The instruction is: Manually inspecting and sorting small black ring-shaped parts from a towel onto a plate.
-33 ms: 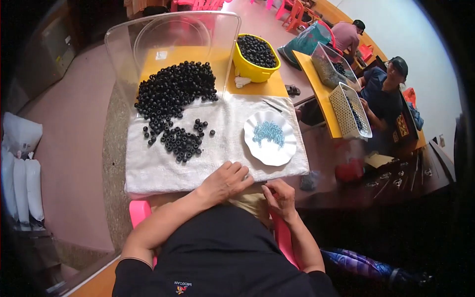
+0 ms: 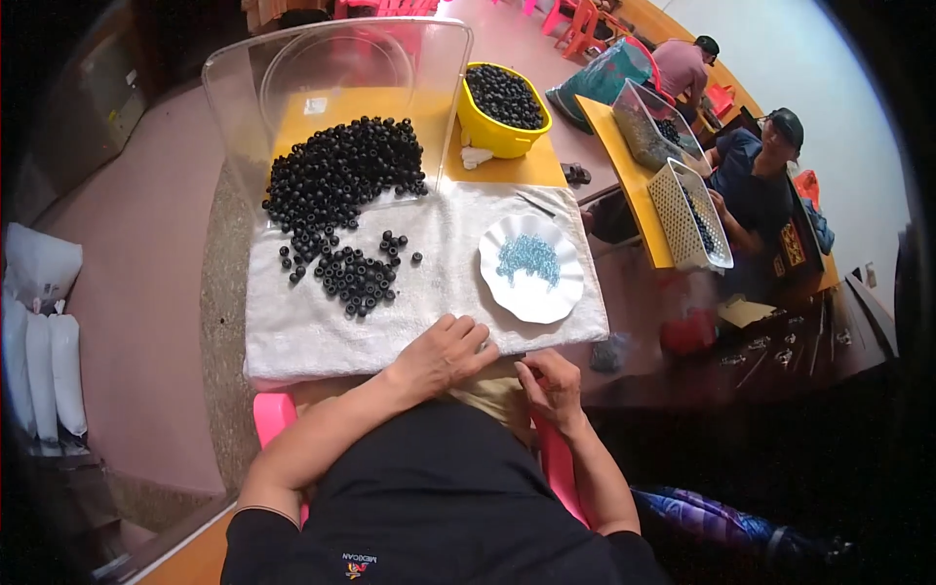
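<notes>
My fingers are bent beside the near edge of the towel-covered table [image 2: 541, 173], the two hands just apart; whether they are clamped on something small, I cannot tell. From the left, black beads [image 2: 346, 166] spread from the clear bin [image 2: 239, 127] onto the white towel [image 2: 429, 263], the spread's long axis running from the table's far edge toward its near one. My left hand [image 2: 441, 356] lies at the towel's near edge, fingertips turned right. A yellow tub [image 2: 517, 144] of black beads stands farther back. Toward the near right corner, the wavy white plate [image 2: 536, 307] carries pale blue beads [image 2: 528, 258]; behind it, a slender tool [image 2: 535, 204] slants from far left to near right. My right hand [image 2: 554, 383] points its bent forefinger and thumb left.
</notes>
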`<action>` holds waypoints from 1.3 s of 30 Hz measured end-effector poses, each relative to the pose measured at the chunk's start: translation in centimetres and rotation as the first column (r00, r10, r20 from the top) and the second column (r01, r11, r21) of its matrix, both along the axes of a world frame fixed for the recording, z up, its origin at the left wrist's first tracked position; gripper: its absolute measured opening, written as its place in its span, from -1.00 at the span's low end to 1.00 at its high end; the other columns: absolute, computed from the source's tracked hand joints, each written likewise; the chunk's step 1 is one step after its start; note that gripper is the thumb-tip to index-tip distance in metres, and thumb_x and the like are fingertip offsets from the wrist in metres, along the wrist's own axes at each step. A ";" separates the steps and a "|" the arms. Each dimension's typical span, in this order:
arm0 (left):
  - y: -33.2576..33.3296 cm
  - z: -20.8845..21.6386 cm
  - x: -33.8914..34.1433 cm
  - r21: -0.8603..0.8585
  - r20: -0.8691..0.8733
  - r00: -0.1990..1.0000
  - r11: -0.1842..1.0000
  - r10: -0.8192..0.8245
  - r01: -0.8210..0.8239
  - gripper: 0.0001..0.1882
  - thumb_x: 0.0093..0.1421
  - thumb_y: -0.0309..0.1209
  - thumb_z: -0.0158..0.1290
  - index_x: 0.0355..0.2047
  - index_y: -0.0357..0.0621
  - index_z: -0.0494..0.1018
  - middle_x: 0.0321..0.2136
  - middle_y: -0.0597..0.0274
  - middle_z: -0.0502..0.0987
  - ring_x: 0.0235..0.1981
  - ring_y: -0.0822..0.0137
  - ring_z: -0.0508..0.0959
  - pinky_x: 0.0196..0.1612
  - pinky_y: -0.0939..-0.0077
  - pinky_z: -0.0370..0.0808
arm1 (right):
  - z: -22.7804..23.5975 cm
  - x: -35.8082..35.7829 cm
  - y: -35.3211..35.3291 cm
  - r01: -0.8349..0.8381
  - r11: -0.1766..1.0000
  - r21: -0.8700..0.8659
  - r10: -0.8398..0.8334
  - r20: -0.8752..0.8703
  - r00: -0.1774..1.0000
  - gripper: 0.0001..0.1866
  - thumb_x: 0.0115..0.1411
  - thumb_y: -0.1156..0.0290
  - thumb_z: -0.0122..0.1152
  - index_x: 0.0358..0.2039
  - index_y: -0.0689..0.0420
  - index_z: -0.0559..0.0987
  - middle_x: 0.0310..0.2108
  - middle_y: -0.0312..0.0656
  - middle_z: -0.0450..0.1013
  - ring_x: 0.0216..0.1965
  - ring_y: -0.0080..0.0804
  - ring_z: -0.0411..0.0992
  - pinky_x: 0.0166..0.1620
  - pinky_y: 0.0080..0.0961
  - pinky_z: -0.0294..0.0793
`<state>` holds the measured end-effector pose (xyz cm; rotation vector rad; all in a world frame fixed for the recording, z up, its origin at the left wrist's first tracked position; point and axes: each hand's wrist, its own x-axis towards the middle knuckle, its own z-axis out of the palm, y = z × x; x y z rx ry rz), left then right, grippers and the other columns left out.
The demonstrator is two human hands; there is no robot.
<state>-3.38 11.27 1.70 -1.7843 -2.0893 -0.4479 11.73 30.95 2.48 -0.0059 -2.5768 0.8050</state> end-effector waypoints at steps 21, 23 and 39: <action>-0.1 0.5 0.1 0.015 0.016 1.000 1.000 0.004 -0.005 -0.86 0.14 -0.35 0.03 -0.28 -0.02 0.41 -0.32 0.29 0.42 -0.23 0.33 0.49 -0.19 0.46 0.40 | 0.4 -0.2 0.1 -0.002 0.999 0.039 -0.001 0.067 0.998 -0.90 0.12 0.60 0.38 -0.37 0.21 0.61 -0.43 -0.09 0.56 -0.43 -0.20 0.57 -0.35 -0.41 0.52; 0.0 0.4 0.1 0.017 0.038 0.999 1.000 -0.003 0.002 -0.86 0.15 -0.35 0.03 -0.28 -0.02 0.41 -0.31 0.28 0.42 -0.23 0.33 0.48 -0.18 0.45 0.40 | 0.5 -0.2 0.1 -0.002 0.999 0.041 0.000 0.064 0.998 -0.90 0.12 0.60 0.38 -0.36 0.21 0.61 -0.44 -0.09 0.56 -0.43 -0.20 0.57 -0.35 -0.41 0.52; -0.3 0.6 -0.2 0.032 0.185 0.982 0.999 -0.021 0.015 -0.86 0.13 -0.38 0.05 -0.28 -0.04 0.44 -0.32 0.25 0.45 -0.23 0.27 0.52 -0.20 0.40 0.43 | 3.2 -1.3 0.5 0.032 0.996 -0.081 -0.019 0.156 0.988 -0.96 0.21 0.62 0.33 -0.32 0.28 0.63 -0.40 -0.15 0.55 -0.41 -0.51 0.53 -0.33 -0.61 0.51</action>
